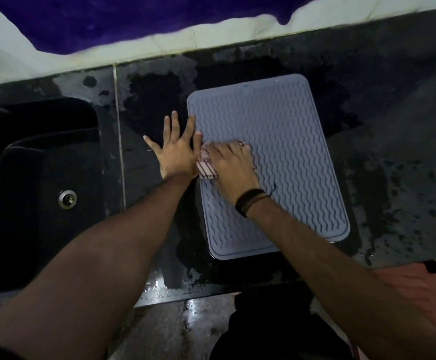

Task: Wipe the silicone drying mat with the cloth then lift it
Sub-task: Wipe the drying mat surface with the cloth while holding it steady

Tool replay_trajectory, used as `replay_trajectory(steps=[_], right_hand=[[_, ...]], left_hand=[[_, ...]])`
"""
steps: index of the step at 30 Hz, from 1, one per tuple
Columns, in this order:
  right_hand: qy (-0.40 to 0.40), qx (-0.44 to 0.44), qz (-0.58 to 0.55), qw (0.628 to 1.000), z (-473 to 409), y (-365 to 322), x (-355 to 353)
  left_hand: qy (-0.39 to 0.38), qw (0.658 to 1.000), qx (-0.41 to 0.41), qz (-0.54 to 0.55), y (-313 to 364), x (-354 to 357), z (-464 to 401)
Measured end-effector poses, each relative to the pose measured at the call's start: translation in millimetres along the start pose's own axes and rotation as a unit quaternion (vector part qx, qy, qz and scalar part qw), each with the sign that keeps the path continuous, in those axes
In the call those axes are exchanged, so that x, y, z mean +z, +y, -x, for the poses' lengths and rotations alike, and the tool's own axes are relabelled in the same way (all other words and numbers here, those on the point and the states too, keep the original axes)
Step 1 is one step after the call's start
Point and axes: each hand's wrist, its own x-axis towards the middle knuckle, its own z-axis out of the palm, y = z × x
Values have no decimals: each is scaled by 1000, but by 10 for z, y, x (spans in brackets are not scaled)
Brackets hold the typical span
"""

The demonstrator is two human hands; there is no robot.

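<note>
Lying lengthwise away from viewer: mat

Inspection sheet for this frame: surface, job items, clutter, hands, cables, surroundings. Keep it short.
Surface: dark countertop, wet patches and droplets.
Job's things: grey silicone drying mat lying flat on the counter; striped cloth bunched on the mat's left part.
Clutter: nothing seen.
Grippers: right hand pressing down on the cloth; left hand spread flat at the mat's left edge, fingertips touching it.
Cables: nothing seen.
Surroundings: black sink with drain to the left; pale wall behind; wet floor below.
</note>
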Motion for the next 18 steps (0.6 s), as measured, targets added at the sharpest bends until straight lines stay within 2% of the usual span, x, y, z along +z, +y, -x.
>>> replay_trajectory(steps=[3, 8, 14, 18], right_hand=[[-1, -46, -5, 999, 430, 13, 71], [-36, -72, -35, 996, 907, 14, 11], [2, -30, -57, 998, 486, -87, -91], [-28, -47, -44, 997, 348, -99, 24]], left_hand=[[11, 1000, -1, 26, 2, -5, 11], [6, 999, -3, 34, -2, -14, 14], [9, 999, -1, 43, -17, 2, -2], [17, 999, -4, 37, -23, 7, -7]])
